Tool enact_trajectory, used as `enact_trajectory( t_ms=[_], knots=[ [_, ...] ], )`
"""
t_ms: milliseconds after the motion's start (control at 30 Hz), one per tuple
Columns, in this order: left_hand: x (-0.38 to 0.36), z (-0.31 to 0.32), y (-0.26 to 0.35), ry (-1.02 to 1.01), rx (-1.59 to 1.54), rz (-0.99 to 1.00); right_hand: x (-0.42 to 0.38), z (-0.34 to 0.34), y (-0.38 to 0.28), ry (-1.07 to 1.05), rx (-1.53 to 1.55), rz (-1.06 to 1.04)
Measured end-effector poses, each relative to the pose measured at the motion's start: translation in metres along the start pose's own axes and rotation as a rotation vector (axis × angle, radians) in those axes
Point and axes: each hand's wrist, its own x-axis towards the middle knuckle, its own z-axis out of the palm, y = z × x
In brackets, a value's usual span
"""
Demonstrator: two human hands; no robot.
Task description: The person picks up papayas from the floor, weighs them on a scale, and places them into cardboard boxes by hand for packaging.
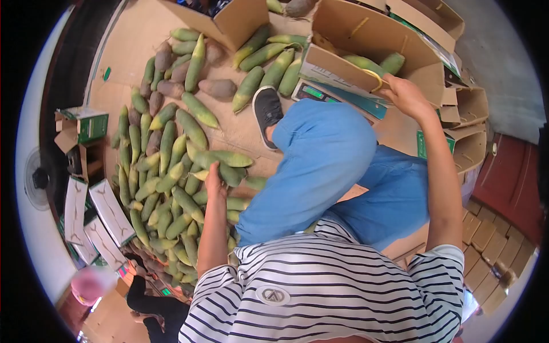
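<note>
A large heap of green radishes with pale yellowish ends lies to my left. My left hand is at the right side of the heap, its fingers closed round a green radish; part of the radish is hidden. On the right, my right hand grips the near upper edge of an open cardboard box, beside its yellow cord handle. A few green radishes show inside the box. The box appears to rest on a scale with a green lit display.
Dark brownish-purple roots lie among the radishes. Another open carton stands at the far side. More cartons line the right, and white boxes stand at left. Another person's dark sleeve shows at lower left.
</note>
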Motion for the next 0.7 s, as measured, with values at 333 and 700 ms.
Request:
enact_trajectory(
  t_ms=[333, 700],
  knots=[
    [-0.196, 0.279, 0.166, -0.571, 0.541, 1.821, -0.001, 0.005, 0.002, 0.084, -0.008, -0.029],
    [-0.124, 0.263, 0.116, -0.535, 0.936, 1.685, 0.000, 0.009, 0.009, 0.048, -0.011, -0.041]
  ],
)
